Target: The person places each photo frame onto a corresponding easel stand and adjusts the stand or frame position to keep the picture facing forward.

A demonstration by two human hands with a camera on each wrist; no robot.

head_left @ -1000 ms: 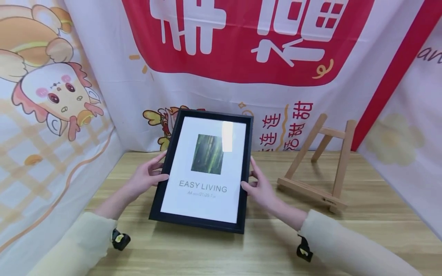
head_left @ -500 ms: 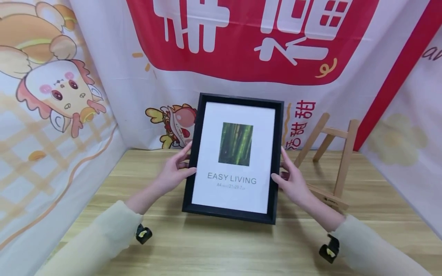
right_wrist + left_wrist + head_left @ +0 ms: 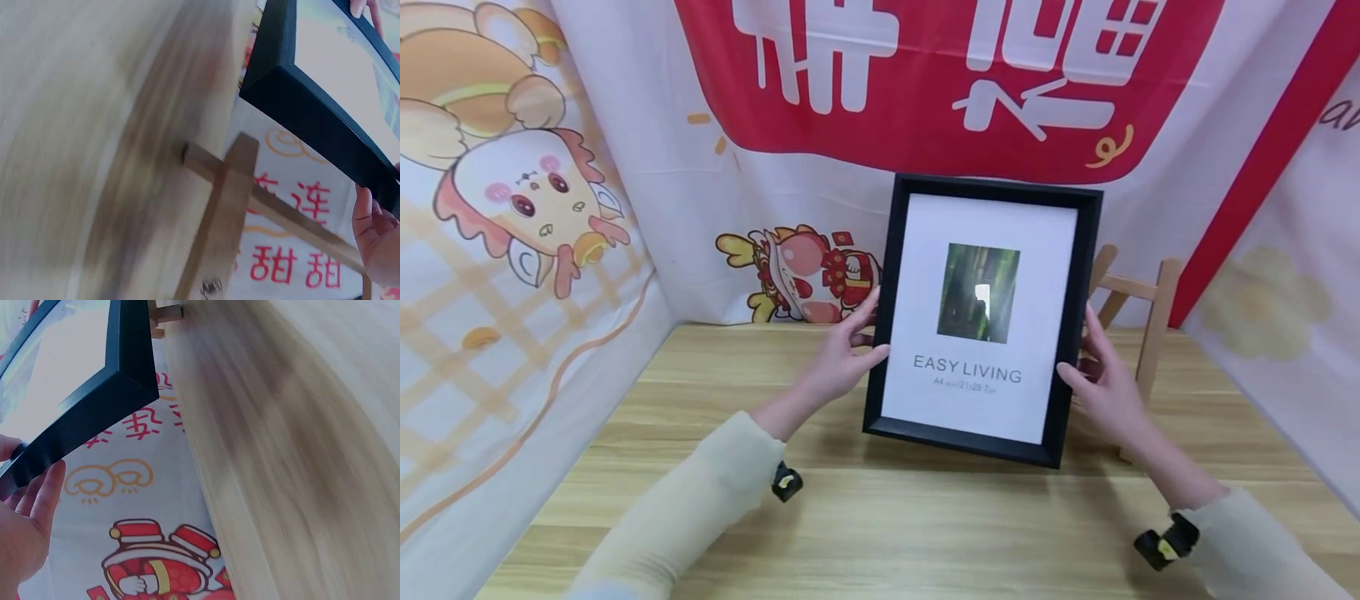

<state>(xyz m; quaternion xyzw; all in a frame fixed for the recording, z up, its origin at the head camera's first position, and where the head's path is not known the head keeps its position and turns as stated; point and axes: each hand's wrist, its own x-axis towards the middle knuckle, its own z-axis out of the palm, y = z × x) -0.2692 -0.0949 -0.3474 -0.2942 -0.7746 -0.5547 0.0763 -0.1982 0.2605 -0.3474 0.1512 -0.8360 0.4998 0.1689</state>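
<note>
Between both hands, a black picture frame (image 3: 887,383) is held up off the table, tilted, its white sheet reading "EASY LIVING" under a small green picture. My left hand (image 3: 837,358) grips its left side, thumb on the front edge and fingers behind. On the opposite side my right hand (image 3: 1108,387) grips the frame the same way. Behind the frame, partly hidden by it, stands a small wooden easel (image 3: 1152,333). In the right wrist view the easel (image 3: 222,219) is below the frame (image 3: 312,112), with a gap between them.
The wood-grain table (image 3: 880,533) lies under the hands. A white cloth with a red panel (image 3: 910,142) hangs at the back. Printed cloths close off the left side (image 3: 512,333) and the right side (image 3: 1262,292).
Both hands have carried the picture frame rightward and upward, from left of the easel to in front of it. It now hides part of the easel, which has stayed put.
</note>
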